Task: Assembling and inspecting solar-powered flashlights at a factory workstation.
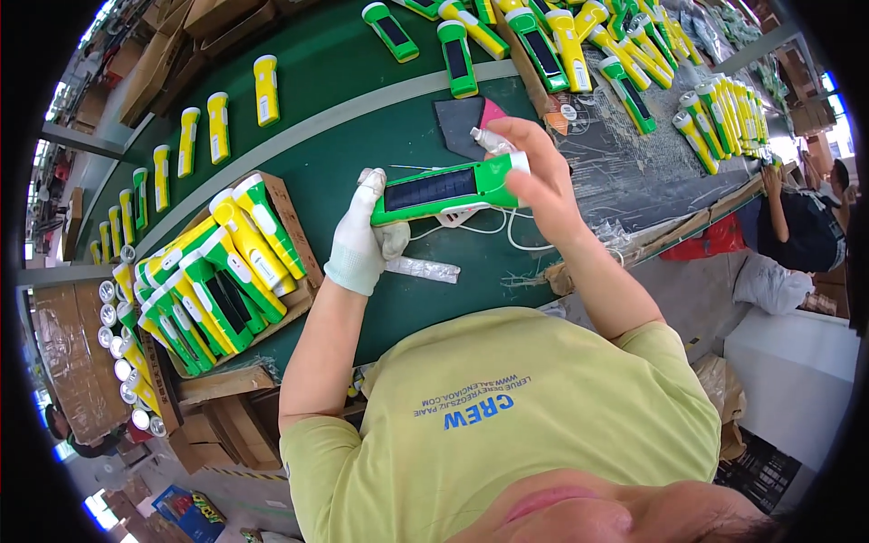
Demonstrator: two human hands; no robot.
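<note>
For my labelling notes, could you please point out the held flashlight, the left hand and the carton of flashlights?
Held flashlight (444, 188), head view: its dark panel.
Left hand (358, 233), head view: the white glove.
Carton (295, 223), head view: its right wall.

You have bright light, white glare (844, 136) near two and ten o'clock, and straight edges bending toward the black rim (18, 90).

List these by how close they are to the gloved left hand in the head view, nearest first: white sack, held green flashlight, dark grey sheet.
1. Held green flashlight: in the gloved left hand.
2. Dark grey sheet: ahead and rightward, on the table.
3. White sack: far right, beyond the table.
</note>
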